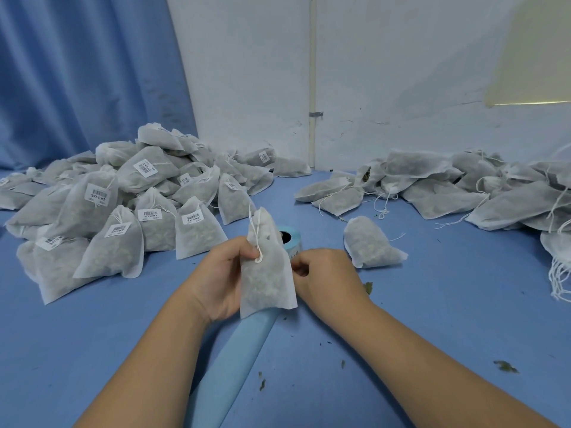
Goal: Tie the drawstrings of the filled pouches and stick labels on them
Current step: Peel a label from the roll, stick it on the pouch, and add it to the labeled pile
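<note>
Labelling stage, seen from above the counter [432, 335]. My left hand [225, 273] grips one filled pouch [265, 282] at its gathered neck, fingers curled round it, with the drawstring [256, 239] looped over them. The pouch is held upright at centre, near me, flat face towards me, presumably so that a label can go on squarely.

My right hand [321, 273] sits just right of the pouch with its fingers curled. Whether they pinch a label I cannot tell, since the pouch edge hides the tips.

The label roll [292, 237] stands directly behind the pouch, close enough for short reaches. Its bare backing strip [238, 350] trails towards me under my hands.

Labelled pouches [123, 205] are heaped at far left and unlabelled pouches [463, 186], strings loose, at far right, which likely keeps finished and pending work apart. One lone pouch [369, 242] stands just right of the roll, probably next in line.
</note>
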